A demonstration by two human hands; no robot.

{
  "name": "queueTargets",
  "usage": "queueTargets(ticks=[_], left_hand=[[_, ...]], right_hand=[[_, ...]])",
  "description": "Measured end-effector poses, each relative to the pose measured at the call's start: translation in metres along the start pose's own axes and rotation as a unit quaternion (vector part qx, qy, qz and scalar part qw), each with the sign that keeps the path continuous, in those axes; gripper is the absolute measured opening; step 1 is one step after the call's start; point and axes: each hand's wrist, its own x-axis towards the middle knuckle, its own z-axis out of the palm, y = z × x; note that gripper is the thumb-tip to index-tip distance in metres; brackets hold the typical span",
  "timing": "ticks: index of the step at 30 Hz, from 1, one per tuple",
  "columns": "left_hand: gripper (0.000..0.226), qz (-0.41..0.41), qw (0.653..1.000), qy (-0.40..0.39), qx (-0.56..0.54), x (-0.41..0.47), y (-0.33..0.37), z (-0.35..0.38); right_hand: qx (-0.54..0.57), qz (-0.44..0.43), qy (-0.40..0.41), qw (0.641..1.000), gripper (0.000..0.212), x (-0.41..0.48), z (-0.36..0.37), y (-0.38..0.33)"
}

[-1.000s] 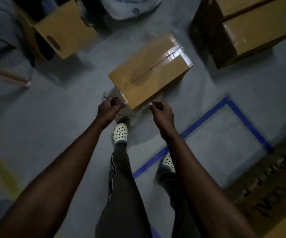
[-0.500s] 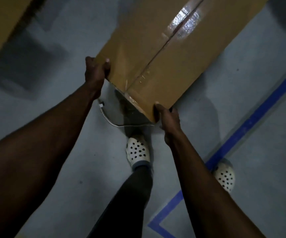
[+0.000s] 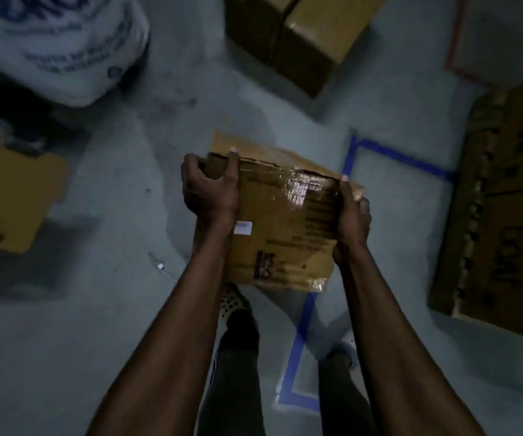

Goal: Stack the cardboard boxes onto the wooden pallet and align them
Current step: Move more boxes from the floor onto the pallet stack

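A taped cardboard box [image 3: 285, 228] with printed text and a small white label hangs in the air in front of me, its near face turned up toward the camera. My left hand [image 3: 210, 190] grips its upper left corner, fingers curled over the top edge. My right hand [image 3: 351, 215] holds the right edge, thumb on the face. More cardboard boxes [image 3: 304, 36] stand on the floor at the top. A printed flat cardboard surface [image 3: 505, 202] lies at the right; no wooden pallet is visible.
A white printed sack [image 3: 62, 45] sits at the top left. An open box flap [image 3: 11, 190] juts in from the left. Blue tape lines [image 3: 301, 338] mark a rectangle on the grey floor. My legs and shoes are below the box. A thin white cable [image 3: 162, 269] lies on the floor.
The box has been lifted off the floor and tipped so its face points at me. Both hands went from reaching, to gripping its corners, to carrying it. My view swung right.
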Motion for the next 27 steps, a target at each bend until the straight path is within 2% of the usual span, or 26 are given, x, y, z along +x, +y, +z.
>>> queueTargets(ticks=[4, 8, 11, 14, 18, 22, 27], left_hand=[[0.076, 0.05, 0.986, -0.121, 0.102, -0.076, 0.1, -0.015], [0.076, 0.079, 0.964, -0.211, 0.142, -0.191, 0.157, -0.026], [0.067, 0.068, 0.96, -0.245, 0.117, -0.302, 0.186, -0.033], [0.06, 0.059, 0.959, -0.272, 0.06, -0.41, 0.212, -0.042], [0.058, 0.081, 0.953, -0.292, 0.021, -0.539, 0.248, -0.055], [0.044, 0.12, 0.943, -0.31, -0.005, -0.64, 0.282, -0.051], [0.039, 0.137, 0.926, -0.35, -0.023, -0.735, 0.312, -0.041]], right_hand=[[-0.037, 0.024, 0.067, 0.997, 0.066, -0.043, -0.109, -0.043], [0.019, 0.07, 0.123, 0.99, 0.061, -0.082, -0.241, -0.029], [0.072, 0.078, 0.183, 0.977, 0.068, -0.112, -0.346, 0.001], [0.12, 0.074, 0.236, 0.962, 0.053, -0.143, -0.446, 0.031], [0.174, 0.033, 0.281, 0.943, 0.051, -0.173, -0.576, 0.047], [0.21, -0.007, 0.335, 0.918, 0.087, -0.181, -0.687, 0.045], [0.231, -0.042, 0.416, 0.878, 0.086, -0.195, -0.778, 0.049]])
